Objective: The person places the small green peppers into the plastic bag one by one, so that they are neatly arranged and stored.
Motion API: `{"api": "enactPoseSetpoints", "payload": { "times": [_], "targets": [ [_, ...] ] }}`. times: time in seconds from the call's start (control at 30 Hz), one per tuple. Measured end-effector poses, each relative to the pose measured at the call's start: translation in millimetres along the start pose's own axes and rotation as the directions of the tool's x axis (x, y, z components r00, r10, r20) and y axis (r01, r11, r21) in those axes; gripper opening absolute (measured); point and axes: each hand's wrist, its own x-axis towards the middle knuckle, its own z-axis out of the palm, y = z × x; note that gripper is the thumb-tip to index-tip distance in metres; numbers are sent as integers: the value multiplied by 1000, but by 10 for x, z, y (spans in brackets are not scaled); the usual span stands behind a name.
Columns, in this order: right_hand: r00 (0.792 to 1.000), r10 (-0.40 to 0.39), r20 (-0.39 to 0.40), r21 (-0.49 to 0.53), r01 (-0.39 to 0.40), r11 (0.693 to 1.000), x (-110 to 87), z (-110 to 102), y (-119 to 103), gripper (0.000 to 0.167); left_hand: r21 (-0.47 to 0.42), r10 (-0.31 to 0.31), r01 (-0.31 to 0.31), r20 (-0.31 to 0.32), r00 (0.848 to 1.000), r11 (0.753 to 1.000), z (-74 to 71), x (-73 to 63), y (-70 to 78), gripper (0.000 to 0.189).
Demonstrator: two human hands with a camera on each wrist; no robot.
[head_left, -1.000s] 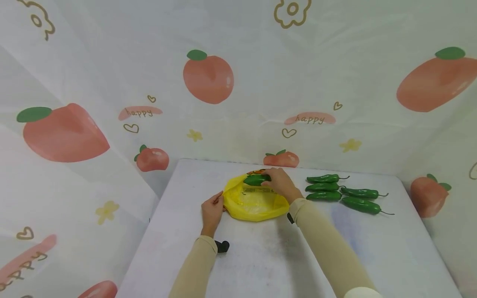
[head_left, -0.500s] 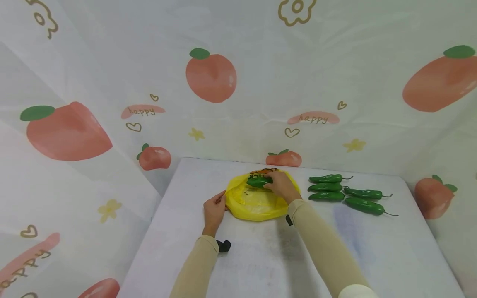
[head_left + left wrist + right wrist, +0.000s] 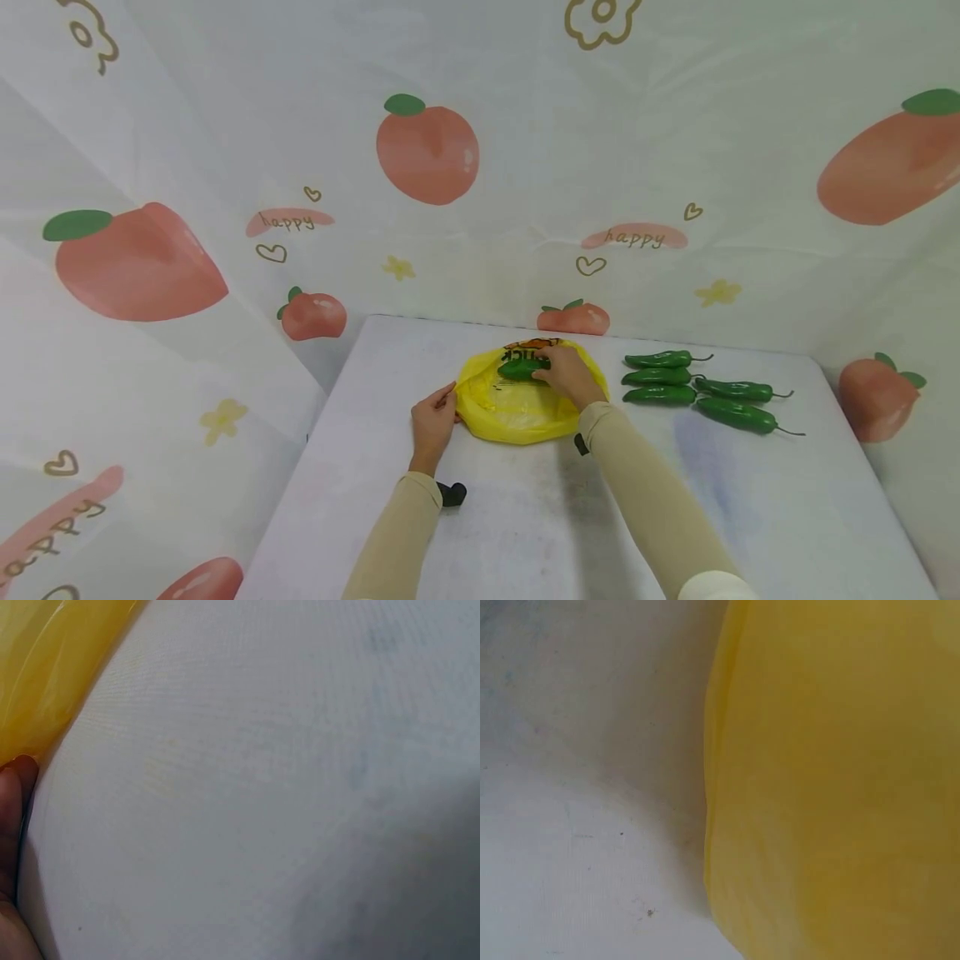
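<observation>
A yellow plastic bag lies on the table with its mouth spread wide and dark print on its far inner side. My left hand pinches the bag's left rim; in the left wrist view only a few fingers show beside the yellow plastic. Over the bag's opening, my right hand grips a green pepper, which points leftward. The right wrist view is filled largely by the bag's outer side, and the hand is hidden there.
Several green peppers with stems, among them a large front one, lie in two groups to the right of the bag. The white table meets a fruit-printed sheet at the back and sides.
My right hand has lowered the pepper slightly into the bag's mouth, uncovering more of the rim on the right. The left hand keeps its hold. The whole view has shifted slightly.
</observation>
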Motion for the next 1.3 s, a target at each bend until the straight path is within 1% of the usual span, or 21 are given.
{"api": "enactPoseSetpoints", "payload": {
  "times": [0.2, 0.27, 0.33, 0.43, 0.5, 0.63, 0.7, 0.77, 0.83, 0.9, 1.0, 1.13, 1.3],
  "targets": [
    [1000, -31, -3, 0, 31, 1000, -3, -22, 0, 49, -11, 0, 0, -6, 1000, 1000, 11, 4, 2, 28],
    [999, -38, -4, -9, 38, 999, -7, -37, -5, 49, -11, 6, -6, 1, 1000, 1000, 15, 1, -2, 28],
    [999, -53, -7, -29, 53, 998, -15, -59, -15, 49, -12, 12, -12, 4, 1000, 1000, 20, 0, -11, 28],
    [995, -103, -13, -79, 101, 992, -26, -111, -48, 50, -6, 17, -17, -1, 1000, 1000, 25, -2, -28, 27],
    [990, -141, -21, -120, 137, 983, -41, -152, -74, 50, -5, 16, -16, -9, 1000, 1000, 26, -2, -33, 27],
    [981, -189, -43, -182, 178, 967, -96, -242, -126, 53, 1, 7, -7, -5, 1000, 1000, 28, -7, -27, 27],
    [974, -214, -67, -196, 198, 960, -125, -280, -146, 54, 5, 1, -1, -3, 1000, 1000, 30, -12, -21, 27],
    [963, -250, -98, -216, 224, 950, -147, -309, -160, 56, 9, -1, 1, -2, 1000, 1000, 30, -17, -12, 27],
    [954, -269, -128, -235, 235, 943, -162, -331, -173, 61, 11, -1, 1, -3, 1000, 1000, 29, -22, -5, 28],
    [953, -265, -143, -248, 225, 942, -174, -347, -184, 70, 11, 2, -2, -5, 1000, 1000, 25, -25, 0, 28],
    [958, -246, -148, -261, 202, 944, -189, -367, -201, 82, 17, 4, -4, -16, 1000, 1000, 17, -24, -8, 27],
    [963, -231, -139, -297, 182, 937, -210, -390, -197, 90, 21, 4, -4, -24, 1000, 1000, 11, -20, -12, 27],
    [968, -224, -111, -338, 175, 925, -262, -415, -165, 101, 9, 9, -9, -18, 1000, 1000, 16, -14, -11, 28]
  ]
}}
